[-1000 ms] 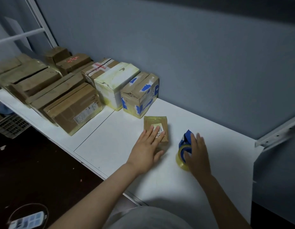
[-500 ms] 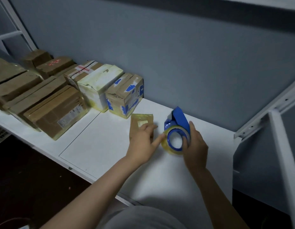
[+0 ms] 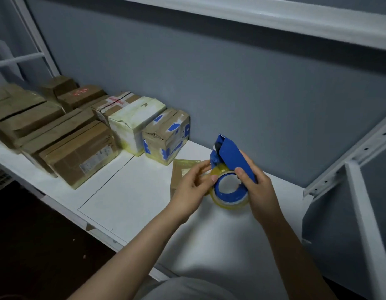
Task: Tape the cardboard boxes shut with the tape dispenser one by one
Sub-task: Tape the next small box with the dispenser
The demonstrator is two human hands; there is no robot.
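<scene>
Tape dispenser [image 3: 230, 158] sits in my grip, lifted clear of the white shelf [image 3: 127, 198], just to the right of the small flat box [image 3: 180, 169] that I judge is the one due for sealing. My right hand [image 3: 260, 189] is wrapped round the blue body from the right, thumb across its front face, so the cutter end points up and away from me and the roll [image 3: 230, 194] hangs low, its open core turned towards my eyes. I hold it that way, I think, because the edge of the roll is then easy to reach. My left hand [image 3: 191, 190] comes in from the other side and pinches the rim of the roll, thumb on the near edge and fingers curled behind. I read that as feeling for the loose end of the tape. I cannot see an end peeled free yet; the clear tape is too glossy to tell.

The small flat box lies flat on the shelf, partly hidden behind my left hand and untouched by either hand. It sits close in, where a strip could be drawn straight over it.

Further back, a box patched with blue tape [image 3: 166, 137] stands against the grey wall [image 3: 231, 94], touching a whitish box [image 3: 131, 124] on its left. More brown boxes [image 3: 79, 152] crowd the shelf beyond. Grouped like that, well apart from my hands, they leave me working room here.
</scene>
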